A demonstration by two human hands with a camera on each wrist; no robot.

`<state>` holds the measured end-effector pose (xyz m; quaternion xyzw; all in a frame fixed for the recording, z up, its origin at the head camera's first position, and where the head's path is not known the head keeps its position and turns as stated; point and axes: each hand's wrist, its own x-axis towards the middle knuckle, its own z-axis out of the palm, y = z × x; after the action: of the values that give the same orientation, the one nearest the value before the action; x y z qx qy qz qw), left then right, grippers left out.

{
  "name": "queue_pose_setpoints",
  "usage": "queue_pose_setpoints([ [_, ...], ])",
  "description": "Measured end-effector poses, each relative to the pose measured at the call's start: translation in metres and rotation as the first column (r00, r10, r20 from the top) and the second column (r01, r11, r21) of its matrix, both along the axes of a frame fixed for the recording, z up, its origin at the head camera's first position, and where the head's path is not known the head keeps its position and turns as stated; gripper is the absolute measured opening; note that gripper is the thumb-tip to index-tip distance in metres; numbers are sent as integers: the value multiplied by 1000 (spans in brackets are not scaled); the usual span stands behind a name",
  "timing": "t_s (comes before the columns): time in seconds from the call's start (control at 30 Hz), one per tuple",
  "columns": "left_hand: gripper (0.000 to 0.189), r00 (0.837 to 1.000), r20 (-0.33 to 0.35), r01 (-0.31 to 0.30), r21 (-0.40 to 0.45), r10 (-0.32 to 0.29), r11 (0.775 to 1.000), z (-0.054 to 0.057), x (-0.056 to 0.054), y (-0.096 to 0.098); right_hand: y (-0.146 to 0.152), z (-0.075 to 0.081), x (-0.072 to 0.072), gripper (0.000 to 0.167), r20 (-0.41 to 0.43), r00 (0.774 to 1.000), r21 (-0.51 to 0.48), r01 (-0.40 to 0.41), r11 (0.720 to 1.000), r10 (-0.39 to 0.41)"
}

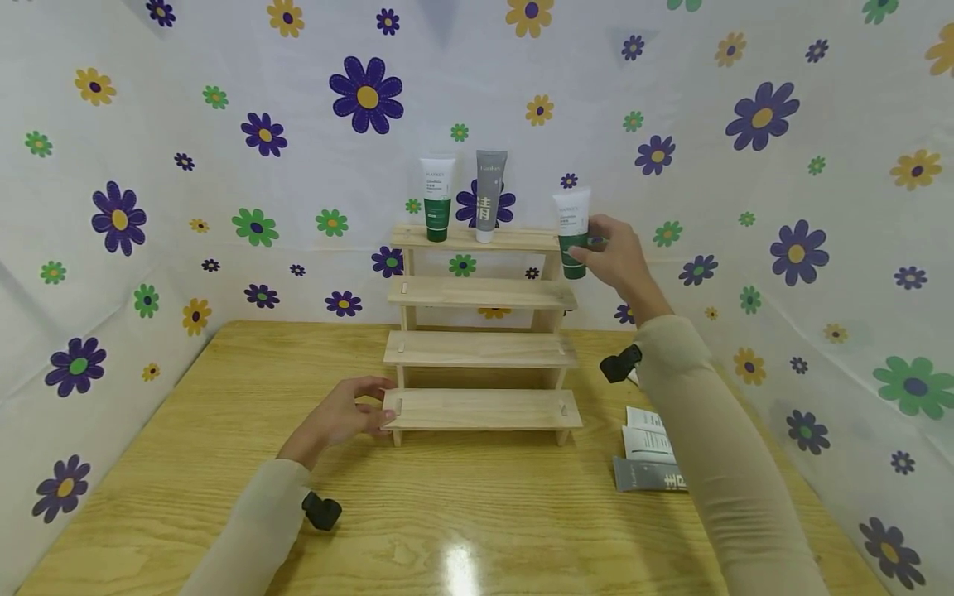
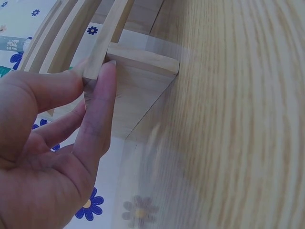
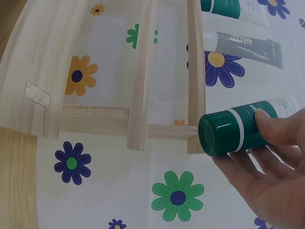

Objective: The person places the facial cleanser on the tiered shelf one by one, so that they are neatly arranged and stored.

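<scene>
My right hand [image 1: 617, 252] grips a white and green squeeze tube [image 1: 572, 219], cap down, at the right end of the top shelf. In the right wrist view the tube's green cap [image 3: 219, 133] overlaps the end of that shelf. With my left hand [image 1: 350, 414] I pinch the left end of the lowest step of a wooden tiered rack [image 1: 480, 410]; the left wrist view has the thumb and fingers around the board's end. On the top shelf stand another white and green tube [image 1: 437, 199] and a grey tube [image 1: 489, 194], both on their caps.
To the right of the rack, a grey tube [image 1: 644, 476] and white tubes [image 1: 647, 443] lie on the wooden table [image 1: 298, 364], partly hidden behind my right sleeve. A white cloth with printed flowers [image 1: 246, 165] hangs behind and at both sides.
</scene>
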<state>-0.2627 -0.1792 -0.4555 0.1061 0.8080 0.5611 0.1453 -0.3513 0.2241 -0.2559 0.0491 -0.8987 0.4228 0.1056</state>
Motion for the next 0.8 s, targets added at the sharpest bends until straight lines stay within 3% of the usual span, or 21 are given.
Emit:
queue_pose_setpoints([
  [0.8, 53, 1000, -5, 10, -2, -10, 1000, 2, 1, 0, -8, 7, -18, 53, -34, 999, -5, 7, 1000, -7],
])
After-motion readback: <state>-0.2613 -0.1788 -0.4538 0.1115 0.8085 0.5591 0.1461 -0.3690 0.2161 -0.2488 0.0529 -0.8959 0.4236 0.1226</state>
